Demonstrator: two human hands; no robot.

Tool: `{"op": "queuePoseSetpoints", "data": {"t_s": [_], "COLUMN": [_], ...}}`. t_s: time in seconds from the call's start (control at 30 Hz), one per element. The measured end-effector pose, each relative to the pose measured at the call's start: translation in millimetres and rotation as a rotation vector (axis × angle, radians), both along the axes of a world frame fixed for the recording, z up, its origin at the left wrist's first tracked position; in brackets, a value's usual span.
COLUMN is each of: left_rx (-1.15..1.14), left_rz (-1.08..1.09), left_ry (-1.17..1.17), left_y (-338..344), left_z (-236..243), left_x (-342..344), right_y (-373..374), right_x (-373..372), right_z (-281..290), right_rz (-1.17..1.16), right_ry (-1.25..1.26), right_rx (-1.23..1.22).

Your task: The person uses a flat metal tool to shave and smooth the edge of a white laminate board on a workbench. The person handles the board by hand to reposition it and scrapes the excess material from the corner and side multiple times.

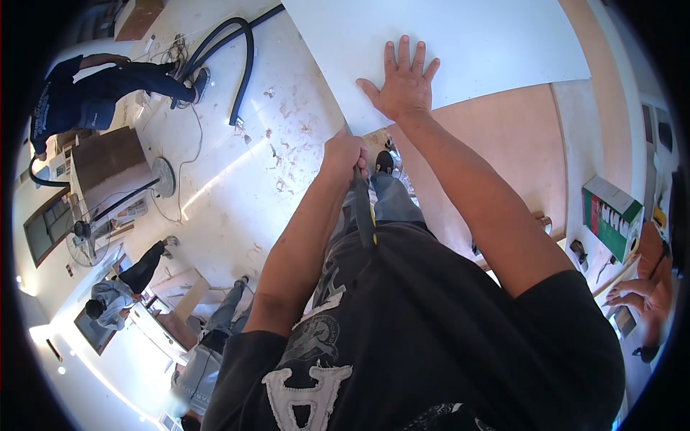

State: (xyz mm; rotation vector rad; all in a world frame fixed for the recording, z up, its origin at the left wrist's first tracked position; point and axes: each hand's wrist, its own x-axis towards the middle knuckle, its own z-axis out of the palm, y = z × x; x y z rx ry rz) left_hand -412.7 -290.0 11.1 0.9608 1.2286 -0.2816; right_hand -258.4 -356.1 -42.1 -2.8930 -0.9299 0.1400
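Note:
My right hand (404, 87) lies flat with fingers spread on a large white board (489, 39), close to its lower edge. My left hand (343, 154) is closed round a long dark grey tool with yellow trim (365, 212), beside the board's left corner. The tool hangs below my fist along my body; its upper end is partly hidden by the fingers and board edge, and I cannot make out its type. A pale wooden panel (489, 165) sits below the white board, under my right forearm.
Littered floor (237, 165) holds a black hose (248, 65), cables and a standing fan (90, 237). Several co-workers are around: one in dark clothes (93, 108), others at lower left (115, 305) and far right (650, 280). A green-and-white box (611, 215) stands at the right.

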Motion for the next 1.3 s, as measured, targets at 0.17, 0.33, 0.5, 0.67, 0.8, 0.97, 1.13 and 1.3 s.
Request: {"op": "queuePoseSetpoints", "data": {"t_s": [0.17,0.33,0.5,0.67,0.8,0.97,1.13,1.3], "left_rx": [-0.085,-0.033,-0.036,-0.017,-0.016,-0.064,-0.003,-0.033], "left_rz": [-0.006,0.054,0.006,-0.009,0.002,0.025,0.032,-0.026], "left_ry": [-0.047,0.004,-0.014,0.003,0.02,0.002,0.007,-0.026], "left_y": [-4,-13,-7,-14,-7,-23,-14,-15], "left_z": [35,21,12,8,-4,24,4,25], "left_x": [-13,-5,-7,-11,-9,-13,-5,-16], "right_y": [-6,0,-4,0,2,-3,0,-3], "right_x": [3,2,2,0,2,2,0,1], "right_z": [-4,-1,-6,0,1,-3,0,-3], "right_rz": [-0.008,-0.006,-0.021,-0.006,-0.006,-0.009,-0.008,-0.007], "right_ry": [0.029,0.03,0.031,0.033,0.031,0.006,0.053,0.047], "right_rx": [-0.008,-0.003,-0.027,0.005,0.025,-0.032,-0.021,-0.019]}}
